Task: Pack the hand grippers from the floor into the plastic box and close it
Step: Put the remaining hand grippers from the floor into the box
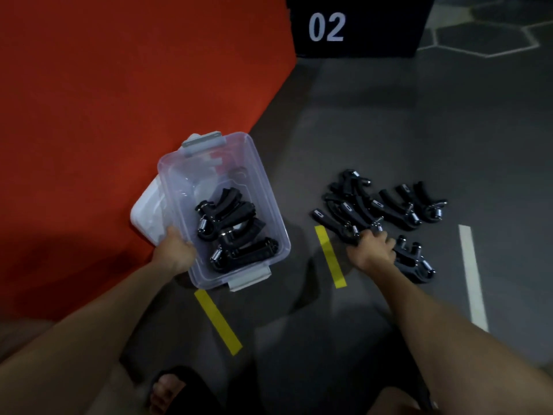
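Note:
A clear plastic box (269, 205) with grey latches stands open on the floor at the edge of an orange mat. Several black hand grippers (230, 229) with metal springs lie inside it. My left hand (176, 250) grips the box's near left rim. The white lid (148, 214) lies flat beside the box on the mat. To the right, a pile of several black hand grippers (386, 202) lies on the grey floor. My right hand (372, 248) grips one hand gripper (332, 224) at the pile's near edge.
An orange mat (119, 100) covers the left side. A black block marked 02 (356, 25) stands at the back. Yellow tape strips (330, 256) and a white line (472, 277) mark the grey floor. My sandalled foot (167, 390) is at the bottom.

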